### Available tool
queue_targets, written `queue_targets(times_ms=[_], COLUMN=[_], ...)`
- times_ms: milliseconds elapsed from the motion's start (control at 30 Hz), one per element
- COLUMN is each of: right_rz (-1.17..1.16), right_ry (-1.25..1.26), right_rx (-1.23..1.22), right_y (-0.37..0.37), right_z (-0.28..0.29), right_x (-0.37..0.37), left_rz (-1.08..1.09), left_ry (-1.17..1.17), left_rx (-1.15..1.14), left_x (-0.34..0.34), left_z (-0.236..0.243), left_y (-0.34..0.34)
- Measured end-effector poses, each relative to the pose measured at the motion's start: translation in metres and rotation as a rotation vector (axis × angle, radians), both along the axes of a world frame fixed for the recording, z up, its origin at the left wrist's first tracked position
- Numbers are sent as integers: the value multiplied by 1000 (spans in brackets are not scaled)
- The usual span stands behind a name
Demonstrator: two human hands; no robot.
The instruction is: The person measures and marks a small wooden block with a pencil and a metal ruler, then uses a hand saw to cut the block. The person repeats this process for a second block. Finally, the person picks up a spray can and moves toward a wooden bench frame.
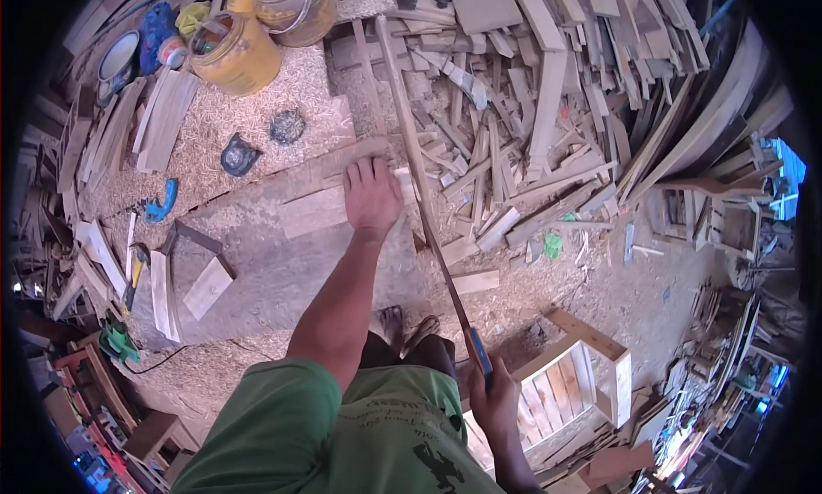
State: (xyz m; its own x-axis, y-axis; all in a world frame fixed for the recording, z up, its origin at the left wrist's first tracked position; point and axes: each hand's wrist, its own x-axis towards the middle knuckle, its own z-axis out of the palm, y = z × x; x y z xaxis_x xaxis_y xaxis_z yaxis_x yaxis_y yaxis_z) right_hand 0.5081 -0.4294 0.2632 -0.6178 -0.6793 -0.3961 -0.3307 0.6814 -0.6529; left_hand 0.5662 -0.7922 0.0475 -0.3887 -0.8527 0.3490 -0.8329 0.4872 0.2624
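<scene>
My left hand (373, 194) lies flat with its fingers stretched out, pressing on a pale wooden board (312, 210) on the worn workbench (265, 254). My right hand (495, 400), low and to the right, is wrapped round the blue grip of what looks like a handsaw (454, 293). Its narrow brown length runs up from the grip to the board's right end, seen nearly edge-on. Farther up it lines up with a long tan strip of wood, and I cannot tell where one stops. Whether the teeth touch the board is hidden.
Yellow buckets (235, 57) and dark bundles (241, 155) sit among shavings. A blue curved tool (161, 201), a hammer (134, 271) and wood offcuts (208, 287) lie left. Scrap wood (505, 134) is piled at the far right. A slatted wooden frame (599, 344) stands near my right hand.
</scene>
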Motion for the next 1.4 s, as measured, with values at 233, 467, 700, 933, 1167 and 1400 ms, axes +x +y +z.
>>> queue_targets(times_ms=[233, 467, 700, 933, 1167, 1400], right_rz=[125, 49, 56, 329, 608, 954], right_ry=[121, -37, 8, 155, 270, 464], right_rx=[-59, 35, -30, -223, -490, -573], right_y=[-151, -62, 6, -17, -83, -177], right_z=[-171, -141, -8, 57, 29, -43], right_x=[-38, -29, -37, -55, -23, 46], left_rz=[-8, -20, -33, -1, 54, -12], left_ry=[-33, -16, 70, 59, -9, 141], left_rx=[163, 121, 223, 73, 218, 172], left_x=[-15, -4, 9, 56, 155, 269], left_z=[9, -2, 12, 2, 9, 31], left_y=[3, 6, 2, 18, 45, 35])
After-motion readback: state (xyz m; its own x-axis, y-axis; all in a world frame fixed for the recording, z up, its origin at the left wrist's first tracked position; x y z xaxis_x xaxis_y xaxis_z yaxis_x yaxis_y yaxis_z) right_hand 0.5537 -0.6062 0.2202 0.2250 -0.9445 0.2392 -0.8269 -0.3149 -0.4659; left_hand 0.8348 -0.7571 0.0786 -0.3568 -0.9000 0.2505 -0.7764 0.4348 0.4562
